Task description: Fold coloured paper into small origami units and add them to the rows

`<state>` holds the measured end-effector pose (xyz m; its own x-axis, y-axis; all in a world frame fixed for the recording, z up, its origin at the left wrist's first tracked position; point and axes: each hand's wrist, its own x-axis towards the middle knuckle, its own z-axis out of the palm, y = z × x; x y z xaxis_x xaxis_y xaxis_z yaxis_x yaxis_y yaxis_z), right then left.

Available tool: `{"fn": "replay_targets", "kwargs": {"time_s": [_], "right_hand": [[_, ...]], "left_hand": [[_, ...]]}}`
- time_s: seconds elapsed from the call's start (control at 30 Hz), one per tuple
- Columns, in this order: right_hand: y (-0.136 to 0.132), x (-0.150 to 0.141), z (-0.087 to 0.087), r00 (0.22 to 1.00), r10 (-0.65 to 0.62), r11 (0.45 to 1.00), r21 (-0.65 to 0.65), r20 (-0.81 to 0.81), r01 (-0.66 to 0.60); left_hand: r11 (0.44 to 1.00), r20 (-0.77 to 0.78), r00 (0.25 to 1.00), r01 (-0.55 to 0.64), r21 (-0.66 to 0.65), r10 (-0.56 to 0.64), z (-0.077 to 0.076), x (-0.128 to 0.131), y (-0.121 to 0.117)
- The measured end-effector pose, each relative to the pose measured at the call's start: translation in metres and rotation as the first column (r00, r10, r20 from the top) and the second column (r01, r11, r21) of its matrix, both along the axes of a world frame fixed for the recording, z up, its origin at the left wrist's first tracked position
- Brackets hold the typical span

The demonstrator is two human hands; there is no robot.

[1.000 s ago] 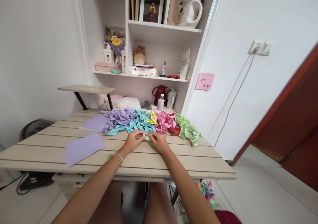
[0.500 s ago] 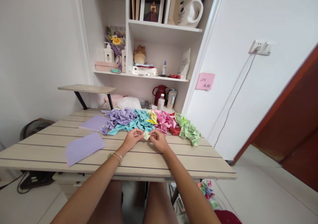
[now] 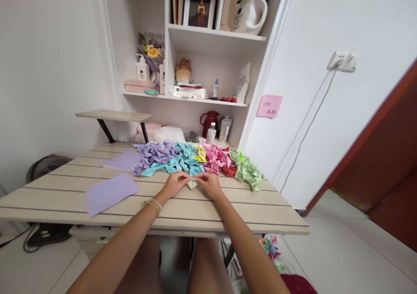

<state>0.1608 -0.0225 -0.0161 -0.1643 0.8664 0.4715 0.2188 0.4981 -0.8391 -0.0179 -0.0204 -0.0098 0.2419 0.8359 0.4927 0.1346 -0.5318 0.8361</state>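
Observation:
A small pale green piece of folded paper point(image 3: 192, 184) is pinched between my two hands, just above the front middle of the desk. My left hand point(image 3: 176, 183), with bracelets on its wrist, is closed on the paper's left side. On its right side my right hand point(image 3: 209, 183) grips it, fingertips almost touching the left ones. The fingers cover the paper's upper part. Right behind the hands lie folded paper pieces in heaps: purple point(image 3: 159, 153), blue point(image 3: 185, 157), yellow point(image 3: 200, 153), pink point(image 3: 216, 158), red point(image 3: 229, 171) and green point(image 3: 246, 170).
Flat purple sheets point(image 3: 112, 193) and a purple paper stack point(image 3: 124, 160) lie on the desk's left. A small raised shelf point(image 3: 114, 116) stands behind them. At the back are a red jug point(image 3: 210, 123), a bottle point(image 3: 211, 134) and a tumbler point(image 3: 225, 129). More folded paper point(image 3: 271, 248) is on the floor.
Both hands have turned the green paper so that its point now hangs downward below the fingertips. The fingertips have come closer together along its upper edge.

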Motion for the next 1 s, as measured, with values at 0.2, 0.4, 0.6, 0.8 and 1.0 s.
{"fn": "replay_targets", "kwargs": {"time_s": [0.2, 0.4, 0.6, 0.8, 1.0], "right_hand": [[0.005, 0.003, -0.003, 0.998, -0.052, 0.999, -0.003, -0.023, 0.052], [0.007, 0.003, -0.005, 0.997, -0.076, 0.997, 0.013, -0.008, 0.076], [0.007, 0.003, -0.004, 0.997, -0.082, 0.996, 0.039, 0.016, 0.081], [0.005, 0.002, -0.003, 0.997, -0.071, 0.996, 0.060, 0.037, 0.069], [0.003, 0.001, -0.001, 0.996, -0.062, 0.995, 0.085, 0.062, 0.056]], "left_hand": [[0.995, 0.125, 0.988, -0.090, -0.042, 0.095, -0.002, -0.002, 0.007], [0.986, 0.272, 0.949, -0.138, -0.097, 0.160, -0.007, -0.004, 0.016], [0.984, 0.333, 0.930, -0.117, -0.131, 0.155, -0.011, -0.003, 0.020], [0.989, 0.300, 0.947, -0.082, -0.122, 0.116, -0.010, -0.003, 0.018], [0.995, 0.182, 0.982, -0.040, -0.095, 0.057, -0.006, -0.002, 0.011]]}}
